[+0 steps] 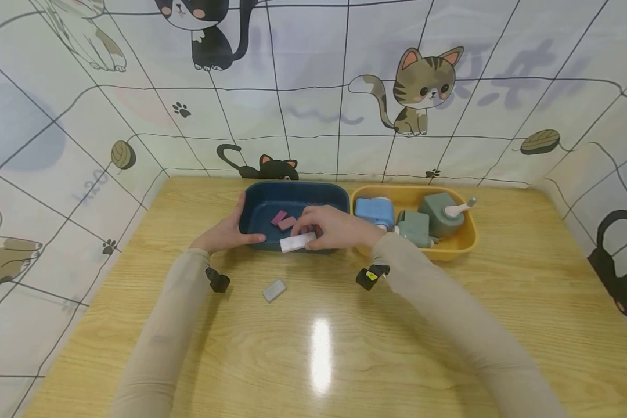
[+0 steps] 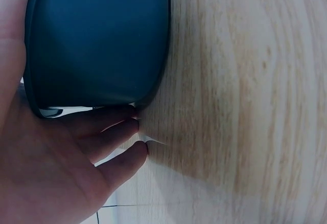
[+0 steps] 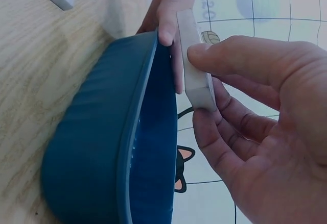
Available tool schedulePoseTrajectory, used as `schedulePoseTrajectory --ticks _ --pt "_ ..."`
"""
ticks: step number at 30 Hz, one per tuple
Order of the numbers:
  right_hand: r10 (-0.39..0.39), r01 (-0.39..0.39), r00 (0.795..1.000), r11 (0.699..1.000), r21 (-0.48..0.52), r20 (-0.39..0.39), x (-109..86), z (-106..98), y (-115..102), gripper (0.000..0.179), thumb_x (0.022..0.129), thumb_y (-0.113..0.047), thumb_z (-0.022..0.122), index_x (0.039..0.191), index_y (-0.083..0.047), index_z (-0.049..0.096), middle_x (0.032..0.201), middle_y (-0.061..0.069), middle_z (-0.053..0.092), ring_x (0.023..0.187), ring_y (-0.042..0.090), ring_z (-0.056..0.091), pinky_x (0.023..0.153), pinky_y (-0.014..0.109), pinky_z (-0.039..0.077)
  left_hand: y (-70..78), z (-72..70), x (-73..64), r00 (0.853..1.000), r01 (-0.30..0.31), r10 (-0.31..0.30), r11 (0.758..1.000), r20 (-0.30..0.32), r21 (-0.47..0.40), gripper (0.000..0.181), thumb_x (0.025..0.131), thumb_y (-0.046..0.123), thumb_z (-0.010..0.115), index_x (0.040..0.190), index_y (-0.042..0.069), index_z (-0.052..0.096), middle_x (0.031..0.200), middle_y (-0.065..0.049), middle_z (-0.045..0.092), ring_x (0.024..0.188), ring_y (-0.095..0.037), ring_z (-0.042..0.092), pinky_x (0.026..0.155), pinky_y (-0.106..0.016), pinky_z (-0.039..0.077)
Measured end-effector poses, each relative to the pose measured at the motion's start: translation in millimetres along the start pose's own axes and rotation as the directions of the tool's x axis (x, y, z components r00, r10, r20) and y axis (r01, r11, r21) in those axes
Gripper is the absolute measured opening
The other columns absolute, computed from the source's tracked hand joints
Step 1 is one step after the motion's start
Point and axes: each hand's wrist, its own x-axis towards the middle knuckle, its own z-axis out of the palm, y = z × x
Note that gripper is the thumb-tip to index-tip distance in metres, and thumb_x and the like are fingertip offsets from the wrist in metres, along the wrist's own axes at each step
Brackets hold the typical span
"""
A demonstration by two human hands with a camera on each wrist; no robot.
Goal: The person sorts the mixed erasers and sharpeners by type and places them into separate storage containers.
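My right hand (image 1: 339,225) pinches a long white rectangular block (image 1: 297,242) between thumb and fingers, above the front rim of a dark blue bin (image 1: 313,187). In the right wrist view the thumb lies on the flat face of the block (image 3: 196,76), with fingertips behind and at its end. My left hand (image 1: 226,233) holds the bin's left end, thumb along the front rim and fingers around the side. Inside the bin lie a magenta block (image 1: 278,217) and a pink block (image 1: 287,223). A smaller grey-white block (image 1: 274,290) rests on the table in front.
Right beside the blue bin stands a yellow bin (image 1: 467,247). It holds a blue bottle (image 1: 374,211), a grey-green bottle (image 1: 414,227) and a grey-green pump bottle (image 1: 441,213) with a pale nozzle. A cat-print cloth (image 1: 313,116) rises behind the wooden table (image 1: 397,348).
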Motion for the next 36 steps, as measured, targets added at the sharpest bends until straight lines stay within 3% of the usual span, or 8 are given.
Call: schedulePoseTrajectory --ticks 20,36 --pt "0.08 -0.079 0.997 0.997 -0.019 0.019 19.7 -10 18 0.032 0.086 -0.008 0.071 0.118 -0.008 0.069 0.099 0.006 0.058 0.089 0.02 0.054 0.08 0.032 0.045 1.4 0.0 -2.1 1.0 -0.008 0.008 1.0 0.001 -0.003 0.121 0.082 0.051 0.072 0.151 0.021 -0.023 0.159 -0.021 -0.001 0.141 -0.044 0.015 0.111 -0.056 0.018" --pt "0.146 -0.147 0.989 0.986 0.075 0.01 39.0 -6 24 0.031 0.087 -0.01 0.072 0.118 -0.008 0.067 0.106 0.005 0.061 0.096 0.021 0.054 0.087 0.034 0.044 0.4 0.6 -1.6 1.0 0.005 -0.005 1.0 0.003 -0.015 0.121 0.082 0.052 0.072 0.151 0.025 -0.023 0.158 -0.022 0.003 0.141 -0.043 0.018 0.11 -0.056 0.02"
